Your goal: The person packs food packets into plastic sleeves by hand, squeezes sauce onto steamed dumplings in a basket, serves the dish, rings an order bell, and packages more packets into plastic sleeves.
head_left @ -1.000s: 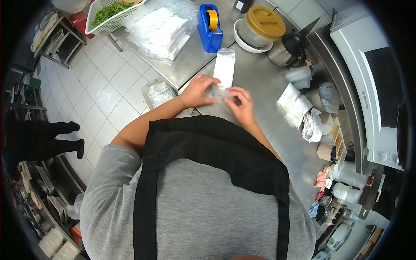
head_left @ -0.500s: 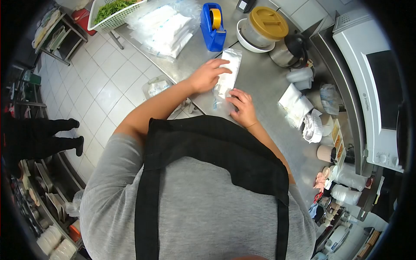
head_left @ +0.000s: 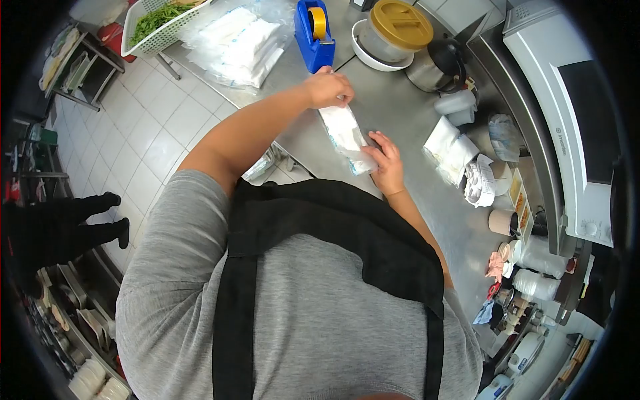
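A long white packet (head_left: 345, 137) in clear plastic lies at a slant over the steel worktop, between my two hands. At its far end, the fingers of my left hand (head_left: 329, 89) are closed on it and hide that end. My right hand (head_left: 388, 163) holds the near end at its right edge, thumb against the plastic and other fingers slightly raised. Just beyond my left hand stands a blue tape dispenser (head_left: 315, 37) with a yellow roll. To its left is a pile of white packets (head_left: 243, 43) in clear plastic.
A tub with a yellow lid (head_left: 400, 25) sits in a white bowl, beside a metal jug (head_left: 430, 70). Folded white packets (head_left: 450, 150) and cups line the right side. A basket of greens (head_left: 160, 27) is far left. Another person's legs (head_left: 87, 223) show at left.
My left hand has moved away from me to the packet's far end, near the dispenser. The packet has turned, its near end now further right. My right hand stays at the near end.
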Available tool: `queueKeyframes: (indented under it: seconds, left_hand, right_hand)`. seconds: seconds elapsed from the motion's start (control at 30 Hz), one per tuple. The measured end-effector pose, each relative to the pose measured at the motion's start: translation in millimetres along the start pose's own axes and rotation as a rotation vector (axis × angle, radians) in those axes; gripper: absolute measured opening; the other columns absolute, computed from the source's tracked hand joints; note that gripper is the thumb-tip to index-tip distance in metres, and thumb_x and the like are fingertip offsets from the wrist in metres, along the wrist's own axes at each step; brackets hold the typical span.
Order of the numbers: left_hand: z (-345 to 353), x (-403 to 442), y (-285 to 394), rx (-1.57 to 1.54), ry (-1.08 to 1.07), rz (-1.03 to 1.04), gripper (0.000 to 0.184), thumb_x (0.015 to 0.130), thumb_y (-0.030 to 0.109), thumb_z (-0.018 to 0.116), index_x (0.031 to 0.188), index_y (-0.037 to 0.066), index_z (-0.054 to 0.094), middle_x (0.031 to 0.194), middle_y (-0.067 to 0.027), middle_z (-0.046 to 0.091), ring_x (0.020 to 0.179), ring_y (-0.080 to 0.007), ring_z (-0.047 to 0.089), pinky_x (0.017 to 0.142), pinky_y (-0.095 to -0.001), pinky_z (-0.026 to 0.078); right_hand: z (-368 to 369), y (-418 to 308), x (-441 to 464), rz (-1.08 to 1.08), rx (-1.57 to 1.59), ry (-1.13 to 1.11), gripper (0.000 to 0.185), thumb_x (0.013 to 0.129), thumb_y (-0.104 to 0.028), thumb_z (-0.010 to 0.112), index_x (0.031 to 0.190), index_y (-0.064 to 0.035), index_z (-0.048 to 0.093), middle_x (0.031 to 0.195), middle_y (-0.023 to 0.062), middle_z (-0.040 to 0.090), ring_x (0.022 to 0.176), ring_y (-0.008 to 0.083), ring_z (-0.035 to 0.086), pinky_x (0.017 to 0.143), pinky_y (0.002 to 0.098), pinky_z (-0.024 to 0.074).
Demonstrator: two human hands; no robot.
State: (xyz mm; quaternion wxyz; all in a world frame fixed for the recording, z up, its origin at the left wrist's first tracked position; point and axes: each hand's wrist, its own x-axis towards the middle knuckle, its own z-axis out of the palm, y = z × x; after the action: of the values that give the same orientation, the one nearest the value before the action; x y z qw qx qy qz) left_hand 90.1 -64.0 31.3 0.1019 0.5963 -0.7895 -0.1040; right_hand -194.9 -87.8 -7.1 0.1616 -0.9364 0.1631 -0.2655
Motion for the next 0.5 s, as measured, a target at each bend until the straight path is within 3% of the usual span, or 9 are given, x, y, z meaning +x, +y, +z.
queueKeyframes:
  seconds: [0.13, 0.33, 0.43, 0.5]
  left_hand:
    - [0.6, -0.1, 2.2, -0.017, 0.013, -0.004, 0.013, 0.077, 0.025, 0.070, 0.087, 0.022, 0.062, 0.099, 0.0037, 0.058, 0.112, -0.0196, 0.048, 0.096, -0.0481, 0.030]
    - [30.6, -5.0, 0.2, 0.030, 0.246, -0.038, 0.023, 0.080, 0.031, 0.068, 0.101, 0.023, 0.061, 0.114, 0.0006, 0.055, 0.117, -0.0219, 0.045, 0.101, -0.0511, 0.029]
    - [31.3, -8.6, 1.3, 0.261, 0.495, 0.019, 0.022, 0.085, 0.031, 0.062, 0.105, 0.022, 0.060, 0.121, -0.0009, 0.051, 0.122, -0.0219, 0.041, 0.104, -0.0523, 0.028]
    - [23.0, -20.0, 13.9, 0.256, 0.390, 0.048, 0.024, 0.088, 0.031, 0.058, 0.111, 0.022, 0.059, 0.125, -0.0013, 0.049, 0.128, -0.0222, 0.037, 0.105, -0.0525, 0.027]
  right_hand:
    - [-5.1, -3.3, 3.0, -0.138, -0.115, -0.047, 0.033, 0.061, 0.005, 0.062, 0.089, -0.0116, 0.064, 0.133, 0.0011, 0.054, 0.127, 0.0280, 0.046, 0.102, 0.0432, 0.0391]
    - [-1.1, 1.3, 4.1, -0.217, 0.053, -0.142, 0.030, 0.062, 0.008, 0.058, 0.086, -0.0078, 0.064, 0.121, 0.0052, 0.062, 0.123, 0.0252, 0.052, 0.105, 0.0449, 0.0391]
    - [-2.7, 1.1, 3.1, -0.215, 0.097, -0.145, 0.028, 0.062, 0.007, 0.058, 0.086, -0.0065, 0.063, 0.119, 0.0057, 0.063, 0.120, 0.0255, 0.054, 0.104, 0.0444, 0.0404]
    - [-3.1, 0.6, 3.0, -0.208, 0.097, -0.150, 0.027, 0.063, 0.006, 0.059, 0.086, -0.0060, 0.063, 0.118, 0.0060, 0.064, 0.120, 0.0256, 0.055, 0.102, 0.0437, 0.0417]
